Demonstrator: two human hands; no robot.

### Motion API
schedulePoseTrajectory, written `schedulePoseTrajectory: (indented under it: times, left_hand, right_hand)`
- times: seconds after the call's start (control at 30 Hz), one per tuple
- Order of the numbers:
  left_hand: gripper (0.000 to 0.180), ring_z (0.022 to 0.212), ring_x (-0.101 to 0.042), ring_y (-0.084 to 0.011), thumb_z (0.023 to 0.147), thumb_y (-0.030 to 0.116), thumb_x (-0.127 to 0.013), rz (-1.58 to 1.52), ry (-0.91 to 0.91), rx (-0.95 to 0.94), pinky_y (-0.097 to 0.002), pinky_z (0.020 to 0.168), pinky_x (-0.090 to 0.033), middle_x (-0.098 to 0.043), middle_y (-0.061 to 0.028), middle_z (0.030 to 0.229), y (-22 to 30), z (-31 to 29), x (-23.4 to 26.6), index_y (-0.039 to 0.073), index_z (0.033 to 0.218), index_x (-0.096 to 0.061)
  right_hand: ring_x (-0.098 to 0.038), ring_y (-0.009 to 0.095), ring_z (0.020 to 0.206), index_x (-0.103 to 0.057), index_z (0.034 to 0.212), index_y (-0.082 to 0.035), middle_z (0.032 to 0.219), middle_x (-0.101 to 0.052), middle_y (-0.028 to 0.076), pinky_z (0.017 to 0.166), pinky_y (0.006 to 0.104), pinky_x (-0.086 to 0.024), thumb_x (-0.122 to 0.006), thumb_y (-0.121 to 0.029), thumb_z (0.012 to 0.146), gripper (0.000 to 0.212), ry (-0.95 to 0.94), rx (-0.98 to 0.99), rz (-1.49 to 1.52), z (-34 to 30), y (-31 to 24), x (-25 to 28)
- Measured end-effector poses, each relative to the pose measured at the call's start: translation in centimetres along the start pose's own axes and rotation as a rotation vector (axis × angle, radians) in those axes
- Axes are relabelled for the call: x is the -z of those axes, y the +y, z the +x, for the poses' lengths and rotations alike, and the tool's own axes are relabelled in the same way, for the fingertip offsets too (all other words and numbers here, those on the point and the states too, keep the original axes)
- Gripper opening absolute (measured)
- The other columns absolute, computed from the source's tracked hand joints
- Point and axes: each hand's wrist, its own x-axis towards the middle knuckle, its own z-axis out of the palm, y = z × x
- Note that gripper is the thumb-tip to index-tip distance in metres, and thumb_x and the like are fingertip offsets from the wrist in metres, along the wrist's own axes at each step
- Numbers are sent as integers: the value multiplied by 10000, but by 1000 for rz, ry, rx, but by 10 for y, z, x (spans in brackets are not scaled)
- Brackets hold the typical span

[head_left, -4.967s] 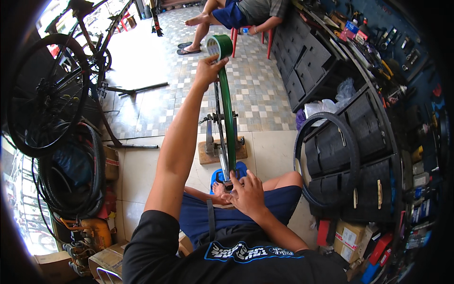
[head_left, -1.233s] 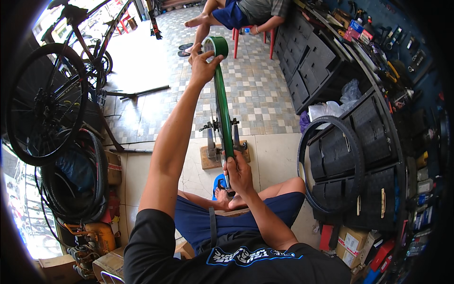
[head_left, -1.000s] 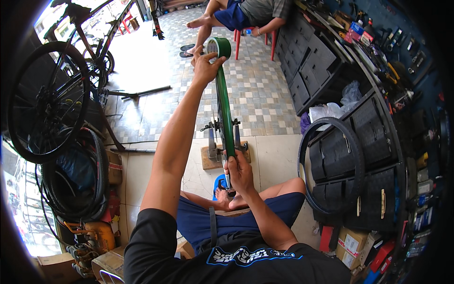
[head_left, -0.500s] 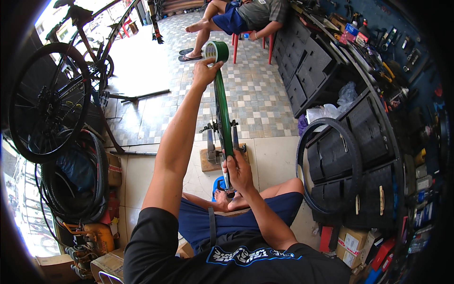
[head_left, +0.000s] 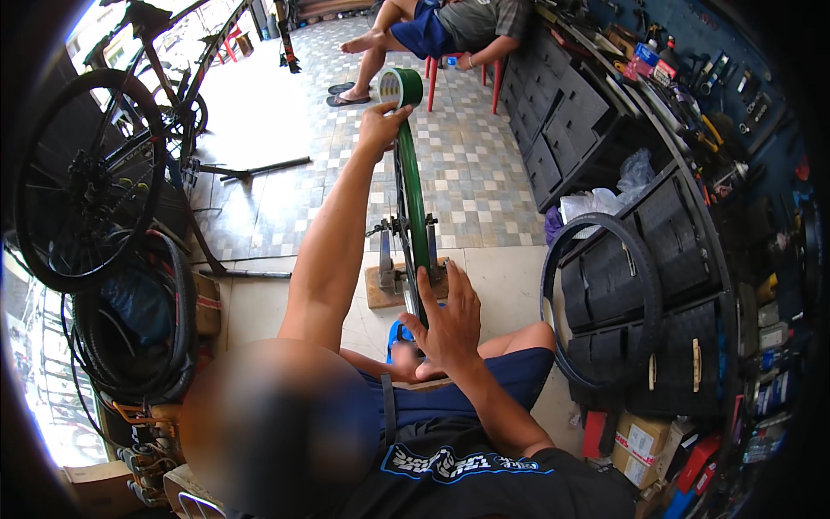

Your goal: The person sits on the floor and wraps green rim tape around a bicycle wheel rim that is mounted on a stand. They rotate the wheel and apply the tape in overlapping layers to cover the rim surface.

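Note:
A bicycle wheel, seen nearly edge-on, stands upright in a metal truing stand on a wooden block. A strip of green tape runs along the rim to a green tape roll at the far end. My left hand is stretched far forward, its fingers closed on the tape just below the roll. At the near side of the wheel, my right hand is open with its fingers spread. The index fingertip is at the tape's near part; whether it presses there I cannot tell.
A bicycle stands at the left above stacked tyres. To the right, a loose tyre leans on black drawers below a tool-laden bench. Ahead, a person sits on a red chair. Cardboard boxes lie lower right.
My right hand has let go of the rim and spread its fingers. My left hand and the tape roll have shifted slightly right. A blurred round shape now covers the lower left.

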Motion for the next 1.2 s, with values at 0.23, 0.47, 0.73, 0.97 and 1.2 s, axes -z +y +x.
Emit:
schedulePoseTrajectory:
  times: [0.23, 0.47, 0.73, 0.97, 1.2]
  left_hand:
    - [490, 556, -541, -68, 921, 345, -811, -59, 4, -75, -259, 475, -443, -616, 29, 710, -2, -18, 0, 38, 1287, -705]
    - [590, 963, -760, -313, 848, 456, -827, 73, 45, -235, -388, 857, -573, -777, -214, 974, -18, -11, -8, 22, 1239, -744]
    - [507, 605, -573, -89, 893, 374, -835, 36, 49, -115, -283, 551, -475, -668, 10, 775, -18, 8, -2, 75, 1286, -725]
    - [583, 782, -711, -181, 846, 403, -854, -36, 50, -42, -326, 715, -556, -764, -125, 921, -8, 10, -4, 14, 1263, -733]
    - [518, 598, -568, -82, 898, 364, -828, 20, 78, -137, -281, 512, -434, -679, 2, 787, -19, 14, 0, 55, 1298, -717]
  right_hand:
    - [-355, 459, 1435, -487, 1548, -146, 1501, -452, 250, 1148, 591, -306, -422, -717, 997, 796, 57, 47, -146, 94, 8, 2]
    - [-269, 418, 1528, -534, 1496, -44, 1516, -476, 263, 1223, 574, -212, -342, -835, 938, 987, -36, -59, -126, 218, 23, -12]
    - [-569, 387, 1021, -336, 1625, -79, 996, -616, 200, 935, 524, -423, -448, -799, 924, 1011, -88, 67, -87, 98, 10, 14]
    - [-615, 310, 668, -236, 1666, -149, 735, -630, 141, 781, 458, -477, -599, -759, 865, 1070, -478, -66, -27, -57, 1, -4]
    - [-719, 367, 918, -346, 1616, -175, 932, -731, 205, 795, 498, -527, -614, -785, 840, 1023, -813, -92, 47, -117, 18, -23]
